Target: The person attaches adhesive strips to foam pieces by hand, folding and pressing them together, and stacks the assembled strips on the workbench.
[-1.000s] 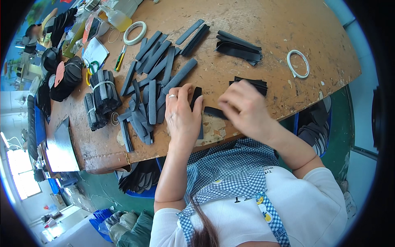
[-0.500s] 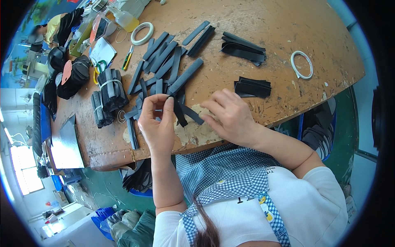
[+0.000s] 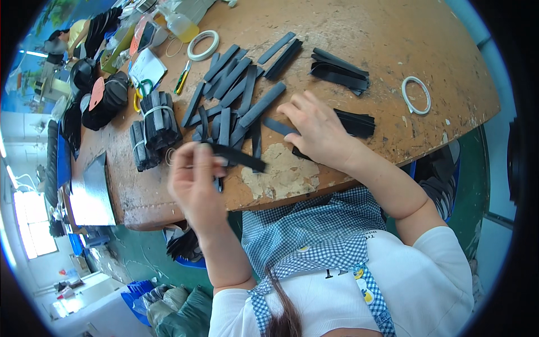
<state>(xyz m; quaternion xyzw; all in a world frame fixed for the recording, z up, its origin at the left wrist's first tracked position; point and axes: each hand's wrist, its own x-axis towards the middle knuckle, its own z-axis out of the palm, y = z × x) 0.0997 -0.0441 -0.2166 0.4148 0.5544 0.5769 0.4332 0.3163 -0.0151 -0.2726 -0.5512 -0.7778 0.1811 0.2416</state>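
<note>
My left hand (image 3: 196, 182), blurred by motion, is closed on one end of a black strip (image 3: 242, 158) that points right over the table. A blue-grey strip (image 3: 276, 125) runs into the fingers of my right hand (image 3: 320, 132), which curl over its end above the table. Below that palm a black strip end (image 3: 300, 153) peeks out; most of it is hidden. Between and beyond my hands lies a loose heap of dark strips (image 3: 230, 81). Just past my right hand rests a stack of black strips (image 3: 356, 122).
Another black stack (image 3: 339, 72) lies farther back. Tied bundles (image 3: 160, 121), green-handled scissors (image 3: 143, 90), a cutter (image 3: 182, 77), a tape roll (image 3: 203, 45) and a bottle of yellow liquid (image 3: 182, 27) stand left. A white ring (image 3: 415, 95) lies right, near the table edge (image 3: 449, 142).
My hands have moved apart: the left went left and down with a black strip, the right up beside the black stack with the blue-grey strip. The view has shifted slightly.
</note>
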